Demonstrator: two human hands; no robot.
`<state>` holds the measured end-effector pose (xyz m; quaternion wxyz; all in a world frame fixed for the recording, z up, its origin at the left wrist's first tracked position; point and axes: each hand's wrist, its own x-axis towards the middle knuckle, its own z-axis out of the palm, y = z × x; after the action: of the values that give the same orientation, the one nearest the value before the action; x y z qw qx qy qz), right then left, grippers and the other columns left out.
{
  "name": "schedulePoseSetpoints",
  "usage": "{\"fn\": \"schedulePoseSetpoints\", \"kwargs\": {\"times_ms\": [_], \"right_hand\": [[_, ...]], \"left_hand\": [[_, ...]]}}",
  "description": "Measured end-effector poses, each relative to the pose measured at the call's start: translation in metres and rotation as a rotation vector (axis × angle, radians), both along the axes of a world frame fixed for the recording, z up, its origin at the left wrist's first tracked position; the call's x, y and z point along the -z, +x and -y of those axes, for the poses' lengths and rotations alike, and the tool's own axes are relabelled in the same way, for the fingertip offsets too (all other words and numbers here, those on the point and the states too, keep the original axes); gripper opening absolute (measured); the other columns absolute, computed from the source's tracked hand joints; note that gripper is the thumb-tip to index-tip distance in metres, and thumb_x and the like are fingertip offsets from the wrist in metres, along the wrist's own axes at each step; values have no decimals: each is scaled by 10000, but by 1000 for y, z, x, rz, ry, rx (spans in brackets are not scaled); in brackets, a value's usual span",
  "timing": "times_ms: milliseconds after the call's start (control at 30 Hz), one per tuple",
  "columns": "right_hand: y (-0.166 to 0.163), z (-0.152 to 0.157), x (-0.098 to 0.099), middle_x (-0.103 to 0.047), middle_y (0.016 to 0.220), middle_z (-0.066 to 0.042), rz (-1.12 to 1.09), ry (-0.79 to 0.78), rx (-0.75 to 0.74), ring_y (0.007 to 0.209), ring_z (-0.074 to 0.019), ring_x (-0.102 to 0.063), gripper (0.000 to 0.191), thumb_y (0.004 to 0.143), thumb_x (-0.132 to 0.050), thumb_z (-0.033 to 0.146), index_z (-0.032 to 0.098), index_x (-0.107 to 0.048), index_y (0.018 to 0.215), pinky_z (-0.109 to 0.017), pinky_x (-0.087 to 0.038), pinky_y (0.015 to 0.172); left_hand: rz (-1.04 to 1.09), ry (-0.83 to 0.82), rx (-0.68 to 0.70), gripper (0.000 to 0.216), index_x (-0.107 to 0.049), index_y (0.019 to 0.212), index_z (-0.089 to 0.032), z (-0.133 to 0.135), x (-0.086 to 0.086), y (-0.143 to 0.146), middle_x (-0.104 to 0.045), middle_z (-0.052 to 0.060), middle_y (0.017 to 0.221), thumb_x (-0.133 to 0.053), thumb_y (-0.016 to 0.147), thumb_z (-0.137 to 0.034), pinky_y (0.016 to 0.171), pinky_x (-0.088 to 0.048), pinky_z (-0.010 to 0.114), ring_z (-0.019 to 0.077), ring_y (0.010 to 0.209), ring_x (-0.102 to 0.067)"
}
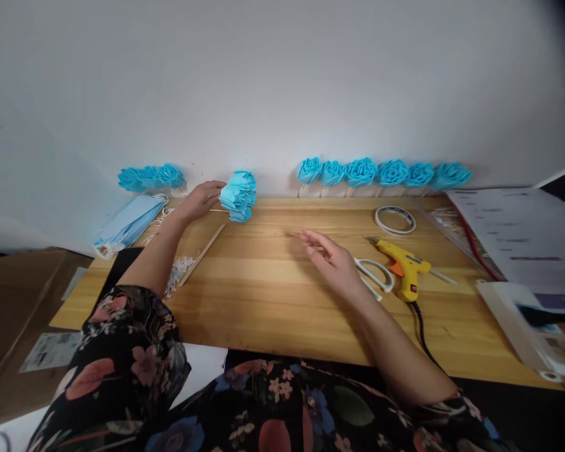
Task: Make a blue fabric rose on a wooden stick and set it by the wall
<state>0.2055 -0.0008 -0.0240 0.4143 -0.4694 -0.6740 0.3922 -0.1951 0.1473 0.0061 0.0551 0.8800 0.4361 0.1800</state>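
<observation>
My left hand (201, 198) reaches to the back of the wooden table (273, 295) and holds a light blue paper flower (238, 194) by its thin stick. My right hand (332, 258) hovers low over the middle of the table, fingers stretched out and holding nothing. Just right of it lie white-handled scissors (375, 275) and a yellow hot glue gun (403, 266). A row of several finished blue paper roses (381, 172) leans against the white wall at the back right, and a smaller cluster of blue roses (151, 177) rests at the back left.
A stack of blue face masks (128, 223) and a thin wooden stick (202, 253) lie at the left. A tape roll (395, 220) sits behind the glue gun. Papers (518, 232) and a white box (527, 326) occupy the right edge. A cardboard box (19, 314) stands at far left.
</observation>
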Motion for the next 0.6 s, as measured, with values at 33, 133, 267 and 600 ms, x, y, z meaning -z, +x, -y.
{"fn": "schedulePoseSetpoints", "kwargs": {"times_ms": [33,133,267,600], "right_hand": [[0,1,-2,-754,1288,-86,10,-2,-6,1126,-253,-732,408,939,-560,310,304,-678,1330,-454,-621,917],[-1,4,-5,-754,1283,-80,37,2,-21,1099,-256,-735,404,943,-562,304,319,-677,1330,-448,-629,866],[-1,5,-5,-754,1275,-75,54,2,-29,1076,-254,-733,402,947,-554,296,323,-674,1330,-443,-627,840],[-2,6,-4,-757,1263,-76,66,5,-34,1046,-246,-737,389,946,-566,300,313,-675,1319,-432,-627,825]], "left_hand": [[3,-10,9,419,-751,1116,-191,-2,3,-2,-672,135,1355,-415,983,-403,1156,-458,470,283,1286,-601],[9,-25,5,410,-760,1088,-209,-8,13,-7,-700,118,1328,-426,960,-410,1151,-466,458,277,1279,-615],[38,-32,-74,439,-745,1110,-182,-11,22,-10,-703,154,1320,-422,929,-419,1137,-479,465,293,1255,-628],[82,-30,-100,462,-716,1136,-128,-14,39,-9,-699,165,1322,-407,892,-367,1116,-492,450,277,1237,-636]]}}
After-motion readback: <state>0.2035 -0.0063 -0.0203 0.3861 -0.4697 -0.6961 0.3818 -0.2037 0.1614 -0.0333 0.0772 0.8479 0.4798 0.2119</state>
